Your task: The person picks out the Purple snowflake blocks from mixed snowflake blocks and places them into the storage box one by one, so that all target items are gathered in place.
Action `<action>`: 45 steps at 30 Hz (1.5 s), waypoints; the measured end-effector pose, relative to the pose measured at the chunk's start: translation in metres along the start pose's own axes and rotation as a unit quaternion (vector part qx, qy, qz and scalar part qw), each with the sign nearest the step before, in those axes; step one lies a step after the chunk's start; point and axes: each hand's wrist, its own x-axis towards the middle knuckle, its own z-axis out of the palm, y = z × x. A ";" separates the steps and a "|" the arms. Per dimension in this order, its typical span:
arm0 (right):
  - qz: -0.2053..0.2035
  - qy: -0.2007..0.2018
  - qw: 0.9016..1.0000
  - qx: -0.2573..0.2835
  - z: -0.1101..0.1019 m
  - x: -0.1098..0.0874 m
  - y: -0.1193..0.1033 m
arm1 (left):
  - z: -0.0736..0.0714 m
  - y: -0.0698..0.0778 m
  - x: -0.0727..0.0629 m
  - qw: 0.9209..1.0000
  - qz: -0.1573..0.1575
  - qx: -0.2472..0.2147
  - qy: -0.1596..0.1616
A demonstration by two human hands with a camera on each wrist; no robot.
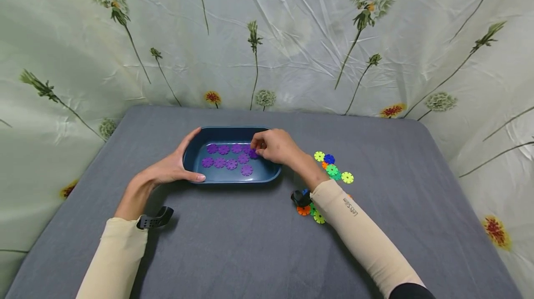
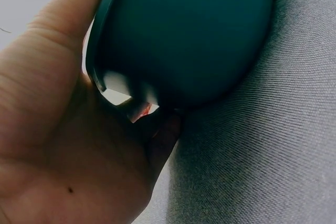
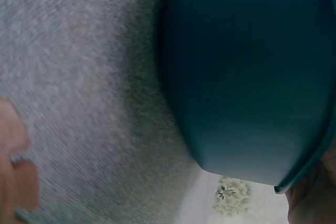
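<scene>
A dark blue tray with rounded ends stands on the table, several purple flower-shaped discs lying flat inside it. My left hand holds the tray's left end, thumb along the near rim and index finger towards the far rim. In the left wrist view that hand lies against the tray's end wall. Over the right part of the tray, my right hand pinches a purple disc between thumb and fingers. The right wrist view shows mostly the tray's outer side; the pinch is hidden there.
Loose discs in yellow-green, green, blue and orange lie right of the tray, partly under my right forearm. The grey table cloth reaches back to a floral curtain.
</scene>
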 end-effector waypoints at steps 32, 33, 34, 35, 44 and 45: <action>-0.024 0.046 0.986 0.156 0.001 -0.015 0.010 | -0.001 0.000 0.001 1.000 0.000 0.005 -0.004; -0.022 0.048 0.983 0.174 0.000 -0.016 0.011 | 0.000 0.000 0.001 1.000 -0.001 0.006 -0.004; -0.021 0.051 0.981 0.189 0.000 -0.017 0.012 | 0.000 0.001 0.001 1.000 -0.001 0.005 -0.004; -0.022 0.056 0.978 0.199 -0.001 -0.017 0.013 | 0.000 0.001 0.002 1.000 -0.002 0.005 -0.004; -0.038 0.098 0.965 0.240 -0.003 -0.027 0.015 | -0.001 -0.001 0.000 1.000 -0.005 0.006 -0.003; -0.035 0.103 0.964 0.244 -0.004 -0.029 0.015 | -0.001 -0.001 0.000 1.000 -0.005 0.006 -0.003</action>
